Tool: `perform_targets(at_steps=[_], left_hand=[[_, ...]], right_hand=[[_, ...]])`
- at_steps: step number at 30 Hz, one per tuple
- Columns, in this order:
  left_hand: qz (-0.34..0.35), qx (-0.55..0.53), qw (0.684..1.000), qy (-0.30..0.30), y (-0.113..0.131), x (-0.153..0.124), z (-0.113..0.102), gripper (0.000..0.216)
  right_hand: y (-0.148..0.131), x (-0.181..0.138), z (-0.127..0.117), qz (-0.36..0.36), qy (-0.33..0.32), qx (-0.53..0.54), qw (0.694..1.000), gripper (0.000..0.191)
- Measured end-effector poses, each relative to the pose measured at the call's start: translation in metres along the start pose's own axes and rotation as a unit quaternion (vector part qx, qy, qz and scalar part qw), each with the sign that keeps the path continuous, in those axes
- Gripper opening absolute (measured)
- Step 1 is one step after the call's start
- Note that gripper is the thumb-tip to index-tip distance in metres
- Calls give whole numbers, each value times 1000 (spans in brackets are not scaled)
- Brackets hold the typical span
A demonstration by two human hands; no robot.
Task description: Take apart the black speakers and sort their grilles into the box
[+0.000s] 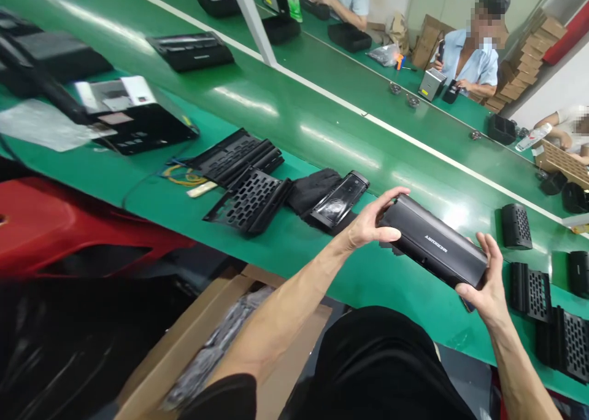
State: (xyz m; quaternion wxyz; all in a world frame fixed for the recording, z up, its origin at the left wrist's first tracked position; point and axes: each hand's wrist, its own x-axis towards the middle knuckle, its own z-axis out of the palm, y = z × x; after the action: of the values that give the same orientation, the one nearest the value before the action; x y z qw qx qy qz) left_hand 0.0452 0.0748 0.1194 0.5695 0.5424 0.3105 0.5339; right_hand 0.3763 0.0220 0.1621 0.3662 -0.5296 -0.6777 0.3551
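Note:
Between my two hands is a long black plastic housing (430,239) with "MERKURY" in white letters on its upper face. My left hand (378,218) grips its left end, thumb in front and fingers behind. At the right end my right hand (488,271) is closed around it in the same way. The housing is held above the green bench (400,294). Left of it, a glossy black panel (340,200) lies on a dark cloth (313,191). Farther left are black perforated covers, one (251,199) in front of another (234,156).
A black-and-white device (138,116) stands at the left beside a plastic bag (43,125). More perforated parts (531,291) lie at the right. A green conveyor belt (285,122) carries a housing (191,51). An open carton (184,340) is below the bench. Co-workers sit across.

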Motion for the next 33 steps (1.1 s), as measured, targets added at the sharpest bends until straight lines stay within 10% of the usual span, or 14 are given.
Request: perform_targets(at_steps=[26,33], left_hand=[[-107,99,986,-76,29,3,-14,110],[-69,123,990,24,25,-2,6,97]], right_hand=[[1,-15,22,90,-36,203,974,96],[1,-18,22,61,-22,172,983,95]])
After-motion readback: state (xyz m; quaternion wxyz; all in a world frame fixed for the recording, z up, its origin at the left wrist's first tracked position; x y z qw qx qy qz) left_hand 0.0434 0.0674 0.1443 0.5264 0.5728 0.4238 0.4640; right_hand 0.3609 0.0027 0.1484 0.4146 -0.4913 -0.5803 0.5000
